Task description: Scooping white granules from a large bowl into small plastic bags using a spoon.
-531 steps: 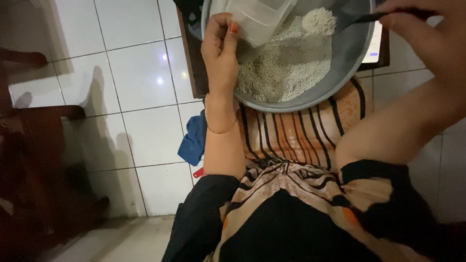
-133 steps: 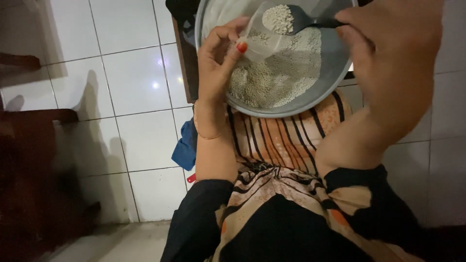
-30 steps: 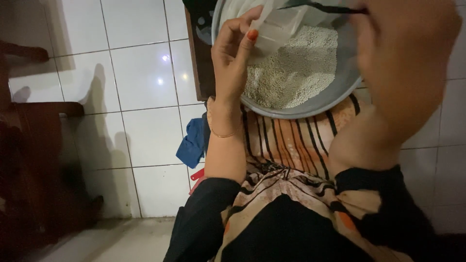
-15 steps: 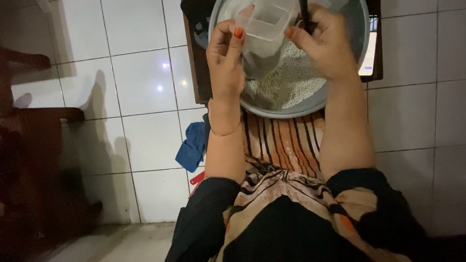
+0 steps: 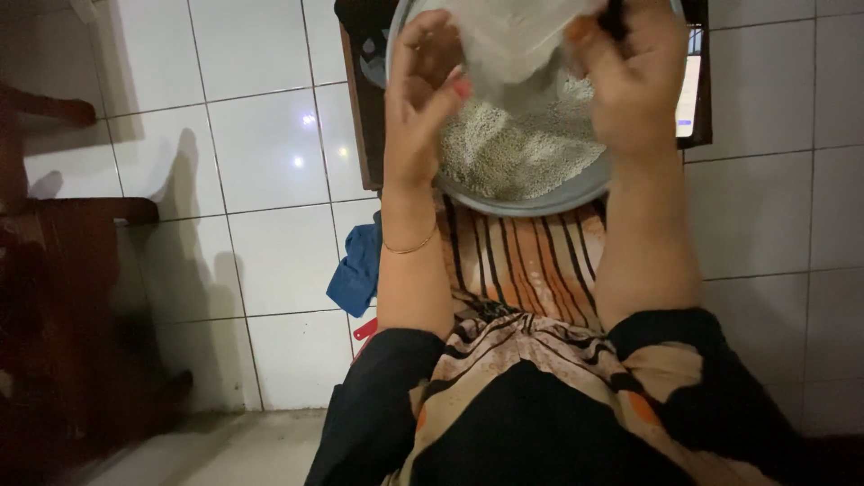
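White floor tiles fill the background, with dark wooden furniture (image 5: 63, 297) in shadow at the left edge, its shape hard to make out. One clear plastic container (image 5: 517, 40) is held over one round metal basin (image 5: 531, 193); the container's top is cut off by the frame, so whatever is inside cannot be seen. The left hand (image 5: 423, 103) clasps the container's left side, fingers (image 5: 450, 94) curled against its wall. The right hand (image 5: 634, 81) grips the other side, and a dark slim object (image 5: 615, 13) sticks up from its fist, too little showing to identify. One heap of pale grain (image 5: 517, 148) lies in the basin, partly hidden behind both hands. The basin rests on the person's lap, over a striped cloth (image 5: 526, 261). One thin bracelet (image 5: 409, 247) circles the left wrist. One blue rag (image 5: 355, 270) lies on the floor beside the left arm, with a red item (image 5: 364, 329) peeking out below it, mostly hidden.
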